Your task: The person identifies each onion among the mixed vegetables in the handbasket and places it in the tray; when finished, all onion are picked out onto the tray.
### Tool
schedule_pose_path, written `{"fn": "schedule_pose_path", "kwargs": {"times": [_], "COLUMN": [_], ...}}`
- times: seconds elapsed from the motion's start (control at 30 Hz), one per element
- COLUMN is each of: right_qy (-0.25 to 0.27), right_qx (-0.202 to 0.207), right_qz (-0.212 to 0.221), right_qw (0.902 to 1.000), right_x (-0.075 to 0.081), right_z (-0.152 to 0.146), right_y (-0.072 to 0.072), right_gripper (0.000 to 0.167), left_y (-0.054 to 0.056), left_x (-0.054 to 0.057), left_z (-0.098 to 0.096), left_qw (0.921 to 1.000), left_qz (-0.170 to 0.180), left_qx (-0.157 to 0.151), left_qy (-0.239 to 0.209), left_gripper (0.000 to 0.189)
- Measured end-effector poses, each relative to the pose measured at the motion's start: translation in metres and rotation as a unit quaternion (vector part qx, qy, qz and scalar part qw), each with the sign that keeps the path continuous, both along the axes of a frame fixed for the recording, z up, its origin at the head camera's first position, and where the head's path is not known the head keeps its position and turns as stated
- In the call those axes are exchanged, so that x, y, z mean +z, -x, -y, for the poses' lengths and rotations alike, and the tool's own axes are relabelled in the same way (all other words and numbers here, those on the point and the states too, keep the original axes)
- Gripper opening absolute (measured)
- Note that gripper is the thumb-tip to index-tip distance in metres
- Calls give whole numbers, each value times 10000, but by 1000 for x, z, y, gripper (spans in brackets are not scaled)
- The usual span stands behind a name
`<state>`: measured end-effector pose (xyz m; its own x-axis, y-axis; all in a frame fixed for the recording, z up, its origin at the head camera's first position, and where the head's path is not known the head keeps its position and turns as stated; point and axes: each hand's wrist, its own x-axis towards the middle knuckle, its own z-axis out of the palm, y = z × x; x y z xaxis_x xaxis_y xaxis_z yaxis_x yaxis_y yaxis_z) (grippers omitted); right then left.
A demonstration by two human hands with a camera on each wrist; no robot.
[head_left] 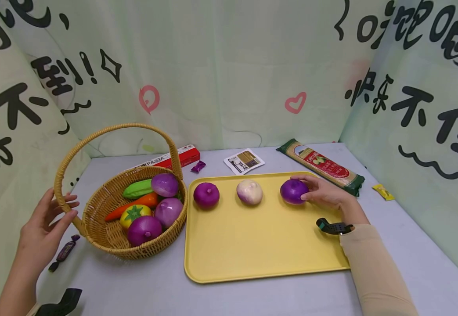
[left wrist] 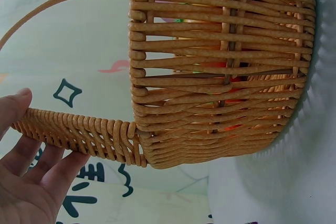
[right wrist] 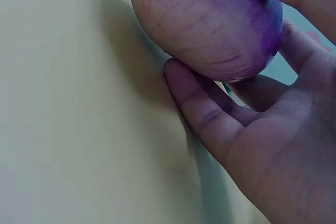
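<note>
We judged the work half done: two onions (head_left: 207, 195) lay on the tray (head_left: 252, 245), the right hand (head_left: 329, 194) pinched a third onion (head_left: 292, 192) there, three more onions (head_left: 145, 230) awaited in the basket (head_left: 134, 252), its handle (head_left: 122, 126) gripped by the left hand (head_left: 41, 235)

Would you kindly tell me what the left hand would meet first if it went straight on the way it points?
The basket handle, which lies between the thumb and fingers of the left hand; beyond it, the basket's rim seems next, though depth is unclear.

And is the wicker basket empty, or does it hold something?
Not empty: in the head view, the basket holds an orange carrot, a green vegetable and round purple vegetables.
</note>
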<state>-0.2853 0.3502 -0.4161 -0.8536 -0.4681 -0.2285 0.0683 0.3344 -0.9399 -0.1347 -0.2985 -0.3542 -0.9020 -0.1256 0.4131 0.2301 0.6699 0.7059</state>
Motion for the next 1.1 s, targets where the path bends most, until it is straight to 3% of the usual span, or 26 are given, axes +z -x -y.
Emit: {"fn": "schedule_pose_path", "kwargs": {"times": [0.27, 1.1], "right_qy": [-36, -374], "right_qx": [-100, 275], "right_qz": [159, -38], "right_qw": [9998, 9989], "right_x": [-1, 1], "right_z": [2, -2], "right_y": [-3, -4], "right_gripper": [67, 70], "left_y": [0, -1], "left_x": [0, -1], "left_z": [0, -1], "left_qw": [10000, 9999], "left_qz": [20, 57], "left_qx": [10, 81], "left_qy": [24, 17], "left_gripper": [63, 64]}}
